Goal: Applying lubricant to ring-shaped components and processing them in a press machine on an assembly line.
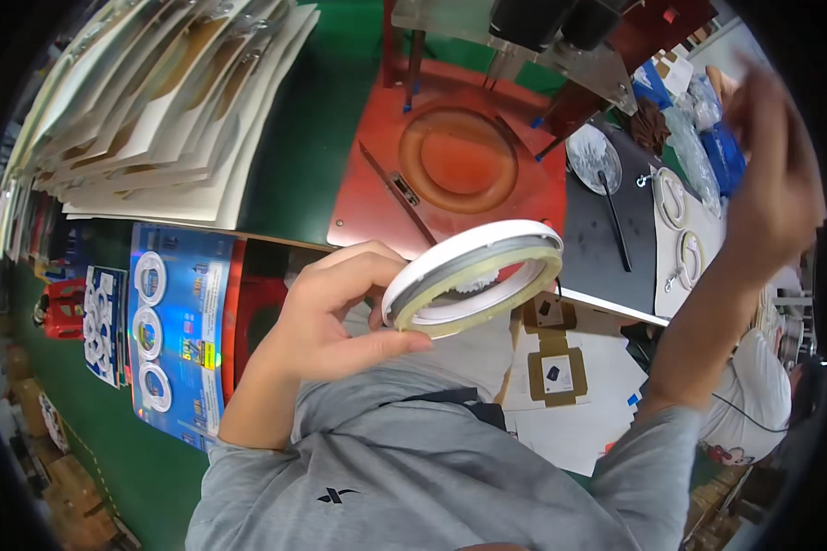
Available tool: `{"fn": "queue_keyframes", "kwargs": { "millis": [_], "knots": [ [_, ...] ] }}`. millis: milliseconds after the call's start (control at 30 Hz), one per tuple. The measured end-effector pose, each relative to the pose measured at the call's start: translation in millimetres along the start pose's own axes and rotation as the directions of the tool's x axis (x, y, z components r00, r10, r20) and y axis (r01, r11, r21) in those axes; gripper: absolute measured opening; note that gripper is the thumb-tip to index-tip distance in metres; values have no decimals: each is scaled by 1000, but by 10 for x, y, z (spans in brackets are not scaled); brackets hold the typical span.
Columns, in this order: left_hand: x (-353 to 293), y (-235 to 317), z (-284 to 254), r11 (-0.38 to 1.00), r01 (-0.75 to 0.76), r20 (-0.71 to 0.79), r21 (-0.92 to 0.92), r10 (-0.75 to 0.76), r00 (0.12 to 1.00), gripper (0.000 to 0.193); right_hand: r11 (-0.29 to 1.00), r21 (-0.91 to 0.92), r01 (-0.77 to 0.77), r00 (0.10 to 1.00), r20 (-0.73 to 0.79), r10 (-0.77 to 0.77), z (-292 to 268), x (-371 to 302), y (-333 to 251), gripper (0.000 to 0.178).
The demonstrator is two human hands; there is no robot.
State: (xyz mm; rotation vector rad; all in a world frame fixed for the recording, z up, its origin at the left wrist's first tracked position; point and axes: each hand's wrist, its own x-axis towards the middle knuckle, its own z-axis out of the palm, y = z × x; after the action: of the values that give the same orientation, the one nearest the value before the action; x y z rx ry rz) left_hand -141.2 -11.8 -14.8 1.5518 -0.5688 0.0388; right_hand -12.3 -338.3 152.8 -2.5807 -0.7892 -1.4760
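My left hand [335, 317] grips a white ring-shaped part [473, 241] by its left side, thumb below and fingers behind. The ring is tilted, and grey and pale yellow layers show along its near side. White crumpled material shows through its opening. Away from the ring, my right hand [774, 174] is raised at the far right, smeared by motion. Its fingers cannot be made out. Beyond the ring lies a red plate [363, 197] with a round orange-brown form [458, 158] set on it.
A press-like frame [524, 60] stands over the red plate. To its right are a dish of white paste [593, 158], a dark stick [618, 225], and two white rings with cords [689, 260]. Stacked white sheets [165, 110] and a blue panel [186, 321] with white rings stand left.
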Motion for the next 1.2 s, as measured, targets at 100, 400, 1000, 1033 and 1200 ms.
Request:
{"fn": "queue_keyframes", "kwargs": {
  "millis": [100, 400, 1000, 1033, 1200],
  "knots": [
    [-95, -138, 71, 998, 48, -32, -38, -50, 998, 43, 696, 630, -344, 927, 344, 147, 104, -922, -443, 25],
    [75, -478, 843, 820, 350, 148, -454, -318, 937, 37, -297, 504, -811, 402, 849, 344, -421, -2255, -815, 45],
    [-210, -791, 711, 887, 457, 345, 66, -450, 824, 13, -378, 571, -728, -291, 242, 926, -1055, -4005, 1784, 34],
    [-246, -824, 682, 890, 452, 345, 66, -445, 826, 13, -400, 549, -734, -319, 240, 917, -1103, -4078, 1903, 34],
    [-373, -907, 641, 846, 527, 281, 82, -527, 802, 11, -372, 328, -868, -321, 198, 926, -1040, -4444, 2409, 45]
  ]
}}
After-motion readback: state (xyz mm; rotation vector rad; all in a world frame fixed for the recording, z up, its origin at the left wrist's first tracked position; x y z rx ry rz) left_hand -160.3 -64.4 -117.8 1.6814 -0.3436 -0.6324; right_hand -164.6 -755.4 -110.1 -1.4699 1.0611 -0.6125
